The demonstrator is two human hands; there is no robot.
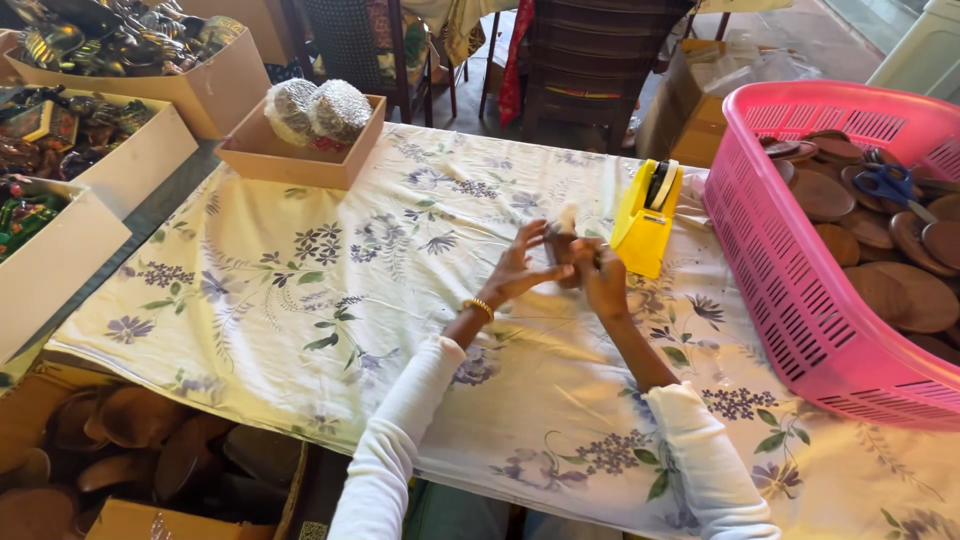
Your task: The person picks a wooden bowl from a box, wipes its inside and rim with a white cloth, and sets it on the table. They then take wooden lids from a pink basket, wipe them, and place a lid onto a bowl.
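our left hand (518,268) and right hand (600,275) pinch a small brown piece (560,243) between them, upright, just beside the yellow tape dispenser (646,217) toward the counter's far edge.

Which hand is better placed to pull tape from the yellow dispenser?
Probably the right hand: it is beside the yellow tape dispenser, while the left hand is farther away. Both hold a small brown item.

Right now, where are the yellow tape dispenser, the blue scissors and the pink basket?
yellow plastic tape dispenser (645,222), head view, middle of its side.
blue-handled scissors (893,186), head view, on the handles.
pink plastic slotted basket (790,270), head view, its near side wall.
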